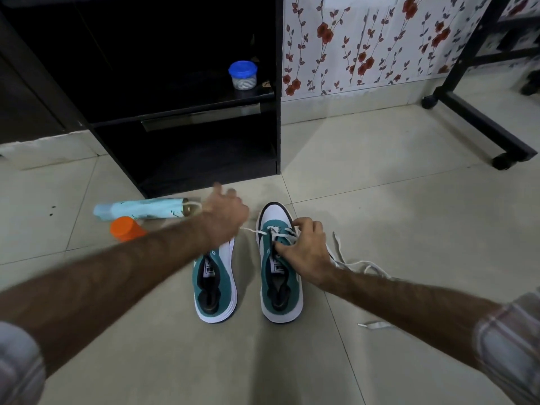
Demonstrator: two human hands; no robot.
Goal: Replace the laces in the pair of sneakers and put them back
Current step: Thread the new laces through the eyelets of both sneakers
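Two teal and white sneakers stand side by side on the tiled floor, toes pointing away from me. My right hand (306,252) rests on the right sneaker (280,290) at its eyelets, fingers curled on the white lace (280,232). My left hand (223,220), blurred, hovers over the toe of the left sneaker (215,287) and pulls one end of that lace out to the left. The left sneaker shows no lace. Loose white lace (359,266) trails on the floor to the right of the right sneaker, and another piece (375,325) lies nearer me.
A black open shelf unit (187,112) stands straight ahead, with a blue-lidded jar (243,75) on its shelf. A pale blue folded umbrella (140,210) and an orange container (126,228) lie on the floor at left. A black wheeled frame (479,124) stands at right.
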